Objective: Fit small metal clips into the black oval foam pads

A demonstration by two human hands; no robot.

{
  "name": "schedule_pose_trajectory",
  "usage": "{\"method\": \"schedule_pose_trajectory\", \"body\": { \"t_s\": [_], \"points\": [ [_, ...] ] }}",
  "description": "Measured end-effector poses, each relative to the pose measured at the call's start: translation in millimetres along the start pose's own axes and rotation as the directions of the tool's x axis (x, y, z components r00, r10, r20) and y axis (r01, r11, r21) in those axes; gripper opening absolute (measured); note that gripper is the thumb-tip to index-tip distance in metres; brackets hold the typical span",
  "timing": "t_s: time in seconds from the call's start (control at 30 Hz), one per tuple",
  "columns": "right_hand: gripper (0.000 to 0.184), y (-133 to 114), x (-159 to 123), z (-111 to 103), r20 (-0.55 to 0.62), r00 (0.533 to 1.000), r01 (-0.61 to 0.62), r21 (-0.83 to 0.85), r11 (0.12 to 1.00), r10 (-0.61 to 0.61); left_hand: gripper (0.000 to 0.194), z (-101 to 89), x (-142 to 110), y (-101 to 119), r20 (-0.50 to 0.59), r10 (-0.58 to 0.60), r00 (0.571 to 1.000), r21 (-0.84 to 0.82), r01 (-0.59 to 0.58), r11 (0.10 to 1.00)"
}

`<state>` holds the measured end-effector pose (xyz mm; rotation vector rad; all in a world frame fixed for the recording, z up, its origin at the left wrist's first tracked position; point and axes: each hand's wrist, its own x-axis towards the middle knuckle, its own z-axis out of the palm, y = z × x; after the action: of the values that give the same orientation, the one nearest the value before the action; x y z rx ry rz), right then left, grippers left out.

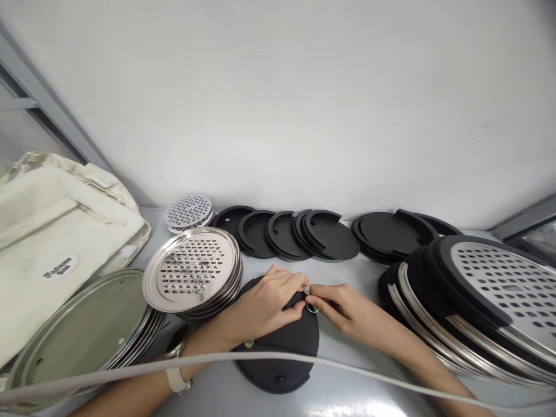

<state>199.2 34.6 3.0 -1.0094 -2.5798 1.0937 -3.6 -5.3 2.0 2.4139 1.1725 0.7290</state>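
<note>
A black round disc [282,365] lies on the grey table beneath both hands. My left hand [278,295], with a watch on its wrist, is curled over the disc's far edge. Its fingers and thumb are closed on a small black piece [296,299]; whether this belongs to the disc I cannot tell. My right hand [339,304] meets it from the right, thumb and forefinger pinched on a thin metal ring [311,308] right at the left fingertips. The fingers partly hide where ring and black piece meet.
Grater plates [191,269] and green round plates [95,324] are stacked at left, beside a cream bag [56,226]. Several black rings [330,234] line the wall. Black-rimmed grater plates [508,289] pile up at right. A pale cord [278,356] crosses the foreground.
</note>
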Motion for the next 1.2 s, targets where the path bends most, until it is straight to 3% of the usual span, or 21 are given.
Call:
{"method": "schedule_pose_trajectory", "body": {
  "t_s": [1.2],
  "points": [
    [0.039, 3.5, -0.9, -0.1, 0.046, 0.996, -0.081, 0.132, 0.988, 0.075, 0.012, -2.0, 0.1, 3.9, 0.017, -0.020, 1.000, -0.013, 0.020, 1.000]
  ]
}}
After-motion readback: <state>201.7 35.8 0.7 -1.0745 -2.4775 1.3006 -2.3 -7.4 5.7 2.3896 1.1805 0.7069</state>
